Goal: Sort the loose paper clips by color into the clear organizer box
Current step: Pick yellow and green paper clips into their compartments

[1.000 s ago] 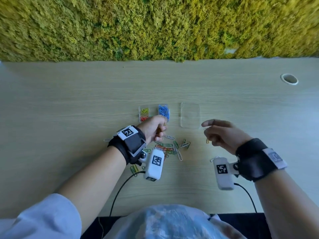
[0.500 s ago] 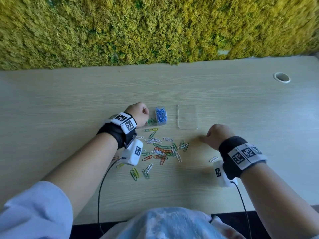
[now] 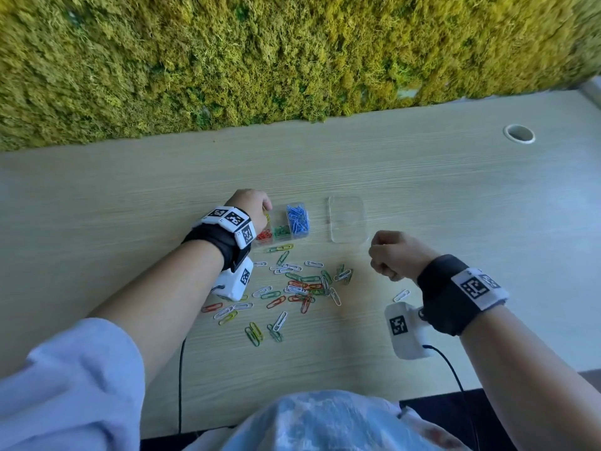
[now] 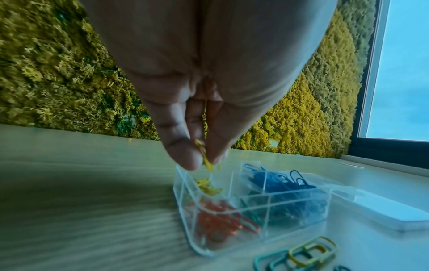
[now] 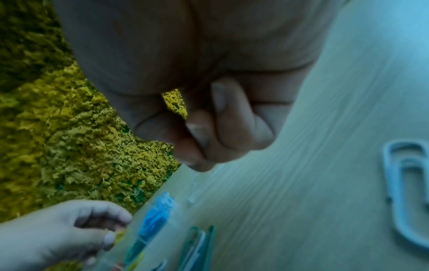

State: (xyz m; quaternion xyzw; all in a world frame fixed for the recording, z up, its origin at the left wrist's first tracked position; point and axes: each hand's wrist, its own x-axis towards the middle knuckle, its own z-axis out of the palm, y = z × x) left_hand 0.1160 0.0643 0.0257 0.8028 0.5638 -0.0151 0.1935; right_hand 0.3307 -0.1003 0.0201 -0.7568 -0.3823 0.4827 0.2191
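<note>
The clear organizer box (image 3: pixel 282 235) sits on the desk beyond the pile of loose paper clips (image 3: pixel 302 286). It holds yellow clips far left, red (image 4: pixel 216 220) near left, green in the middle and blue (image 3: pixel 297 218) on the right. My left hand (image 3: pixel 264 212) hovers over the box's far-left corner. Its thumb and fingers pinch a yellow clip (image 4: pixel 206 160) just above the yellow compartment (image 4: pixel 209 187). My right hand (image 3: pixel 379 255) is a curled fist to the right of the pile, near the lid; no clip shows in it in the right wrist view.
The box's clear lid (image 3: pixel 347 219) lies flat just right of the box. A lone white clip (image 3: pixel 401 295) lies by my right wrist. A moss wall (image 3: pixel 292 60) bounds the desk's far edge, and a cable hole (image 3: pixel 519 134) sits far right.
My left hand has gone from the pile to the box's far-left corner with a yellow clip. My right hand dropped to the desk, then lifted slightly as a fist.
</note>
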